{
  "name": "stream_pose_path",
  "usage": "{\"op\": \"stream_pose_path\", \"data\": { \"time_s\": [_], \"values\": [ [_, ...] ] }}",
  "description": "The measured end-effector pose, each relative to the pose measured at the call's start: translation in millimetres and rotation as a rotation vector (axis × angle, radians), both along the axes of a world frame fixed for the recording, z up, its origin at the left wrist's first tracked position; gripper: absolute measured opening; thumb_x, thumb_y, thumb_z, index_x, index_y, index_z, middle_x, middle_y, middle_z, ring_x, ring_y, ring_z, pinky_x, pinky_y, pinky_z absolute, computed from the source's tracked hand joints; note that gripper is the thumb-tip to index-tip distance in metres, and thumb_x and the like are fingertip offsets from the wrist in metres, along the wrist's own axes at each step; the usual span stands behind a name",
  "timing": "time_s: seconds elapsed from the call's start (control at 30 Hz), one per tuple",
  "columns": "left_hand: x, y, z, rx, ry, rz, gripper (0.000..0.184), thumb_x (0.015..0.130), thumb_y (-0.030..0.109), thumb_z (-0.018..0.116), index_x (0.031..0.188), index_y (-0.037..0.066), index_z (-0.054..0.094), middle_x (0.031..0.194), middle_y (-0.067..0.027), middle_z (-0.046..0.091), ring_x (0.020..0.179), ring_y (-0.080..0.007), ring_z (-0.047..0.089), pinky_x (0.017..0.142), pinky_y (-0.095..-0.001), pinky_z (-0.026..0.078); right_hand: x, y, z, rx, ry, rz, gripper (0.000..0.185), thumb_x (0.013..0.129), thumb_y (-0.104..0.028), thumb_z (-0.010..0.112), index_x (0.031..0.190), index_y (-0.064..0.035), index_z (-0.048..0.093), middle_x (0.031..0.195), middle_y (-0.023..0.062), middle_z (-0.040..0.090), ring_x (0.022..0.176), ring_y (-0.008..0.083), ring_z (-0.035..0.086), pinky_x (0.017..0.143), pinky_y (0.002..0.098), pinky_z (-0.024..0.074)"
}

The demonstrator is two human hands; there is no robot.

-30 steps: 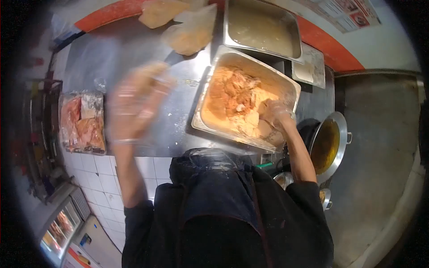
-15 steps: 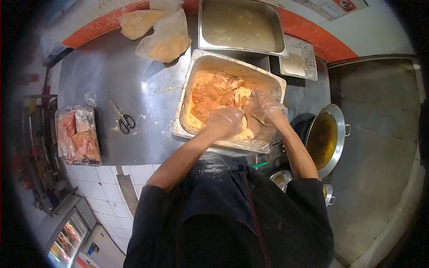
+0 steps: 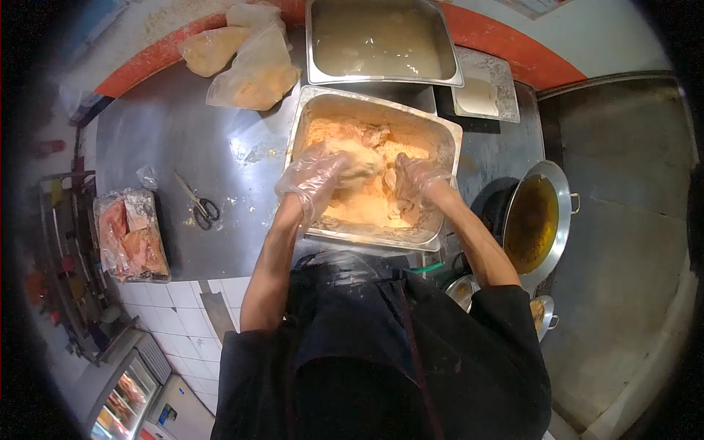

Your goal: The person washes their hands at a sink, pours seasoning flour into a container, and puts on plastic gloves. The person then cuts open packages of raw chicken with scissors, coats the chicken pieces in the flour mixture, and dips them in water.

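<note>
A deep metal tray [image 3: 296, 117] holds orange-yellow flour and pieces of coated meat [image 3: 372, 136]. Over its left part is my left hand [image 3: 317, 174] in a clear plastic glove, its fingers closed round a flour-coated meat piece [image 3: 357, 163]. My right hand [image 3: 419, 180], gloved too, is down in the flour at the tray's right side. Its fingers are curled, and what lies under them is partly hidden.
Behind the tray stands a metal pan of cloudy liquid [image 3: 381, 40], with bags of flour [image 3: 257, 77] to its left. Scissors [image 3: 205, 211] and bagged raw meat [image 3: 136, 238] lie on the left. A wok of oil [image 3: 539, 220] is at the right.
My left hand has come from left of the tray into it and now grips a meat piece. My right hand stays inside the tray. The view has shifted slightly.
</note>
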State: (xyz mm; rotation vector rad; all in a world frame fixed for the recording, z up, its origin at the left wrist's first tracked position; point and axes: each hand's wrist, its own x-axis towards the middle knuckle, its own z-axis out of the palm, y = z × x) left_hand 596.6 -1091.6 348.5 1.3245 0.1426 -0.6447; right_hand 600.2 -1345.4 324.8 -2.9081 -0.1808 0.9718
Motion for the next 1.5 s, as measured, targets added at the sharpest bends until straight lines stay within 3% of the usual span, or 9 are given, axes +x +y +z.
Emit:
{"op": "stream_pose_path", "data": {
  "time_s": [0.17,0.3,0.47,0.6,0.7,0.87,0.97,1.1,1.5],
  "values": [
    [4.6,10.8,11.6,-0.011,0.279,0.184,0.069,0.094,0.032,0.063,0.146,0.003,0.028,0.124,-0.0136,0.056,0.103,-0.0247,0.06,0.082,-0.0386,0.055,-2.7,-6.8,18.6,0.173,-0.037,0.038,0.039,0.09,-0.031,0.059,0.124,-0.0116,0.059,0.11,0.0183,0.066,0.098,0.036,0.065,0.085,0.0443,0.051],
    [-4.8,16.0,-12.1,-0.138,0.171,0.201,0.067,0.093,0.034,0.064,0.142,0.0,0.034,0.123,-0.0123,0.054,0.106,-0.0225,0.057,0.079,-0.0367,0.055,-6.5,-3.4,44.5,0.354,-0.071,-0.045,0.044,0.087,-0.03,0.063,0.126,-0.01,0.059,0.109,0.0181,0.066,0.097,0.0365,0.065,0.086,0.0425,0.0517],
    [-1.6,11.1,-13.9,-0.077,0.246,0.197,0.057,0.092,0.033,0.065,0.134,0.001,0.043,0.117,-0.0105,0.055,0.104,-0.0194,0.055,0.076,-0.0358,0.055,-9.2,27.0,43.6,-0.116,0.016,0.172,0.042,0.085,-0.036,0.066,0.112,-0.004,0.065,0.101,0.0167,0.067,0.095,0.0324,0.066,0.083,0.0424,0.0526],
    [0.0,16.8,-19.9,-0.02,0.195,0.118,0.044,0.09,0.03,0.065,0.12,0.001,0.051,0.106,-0.0079,0.055,0.089,-0.018,0.056,0.074,-0.0354,0.055,-6.6,6.2,-16.5,0.097,-0.171,0.283,0.027,0.084,-0.031,0.062,0.096,-0.0085,0.07,0.093,0.0151,0.068,0.087,0.0328,0.066,0.075,0.0439,0.0515],
    [-5.2,19.5,-13.3,-0.027,0.127,0.125,0.036,0.091,0.029,0.065,0.11,-0.001,0.058,0.099,-0.0086,0.061,0.085,-0.0176,0.061,0.071,-0.0328,0.057,-3.5,19.7,22.0,0.162,-0.071,-0.029,0.023,0.084,-0.028,0.062,0.096,-0.0092,0.068,0.088,0.0139,0.068,0.084,0.0347,0.066,0.075,0.0438,0.051],
    [0.2,6.9,13.0,-0.091,0.189,0.22,0.034,0.093,0.029,0.066,0.105,-0.003,0.062,0.097,-0.0095,0.065,0.09,-0.0151,0.065,0.07,-0.0268,0.057,-12.5,-18.2,21.3,0.296,-0.235,0.158,0.024,0.09,-0.021,0.06,0.107,-0.0041,0.063,0.104,0.0164,0.066,0.09,0.0349,0.064,0.079,0.0411,0.0515],
    [2.5,-1.7,0.4,0.257,0.151,0.004,0.048,0.089,0.039,0.064,0.113,-0.003,0.06,0.095,-0.0093,0.061,0.075,-0.0162,0.058,0.057,-0.0316,0.051,-26.1,-7.6,44.0,0.38,-0.287,0.022,0.031,0.092,-0.016,0.06,0.12,-0.0035,0.057,0.114,0.0162,0.063,0.093,0.0301,0.063,0.079,0.0368,0.0519],
    [8.6,-14.9,16.2,0.232,0.104,-0.151,0.058,0.091,0.049,0.062,0.119,-0.002,0.059,0.105,-0.0133,0.063,0.087,-0.0166,0.061,0.067,-0.0272,0.051,-26.5,-13.4,24.6,0.818,-0.052,-0.446,0.055,0.086,-0.029,0.071,0.132,-0.0069,0.05,0.125,0.0152,0.058,0.106,0.0268,0.061,0.089,0.0401,0.0503],
    [12.8,-10.8,18.2,0.212,-0.281,-0.453,0.066,0.095,0.047,0.057,0.142,0.003,0.045,0.142,-0.0138,0.05,0.125,-0.0237,0.05,0.105,-0.0348,0.042,-16.0,19.3,43.5,0.935,0.238,-0.615,0.071,0.079,-0.029,0.082,0.136,-0.0063,0.047,0.112,0.0126,0.065,0.1,0.0175,0.063,0.088,0.0325,0.0528]
  ]
}}
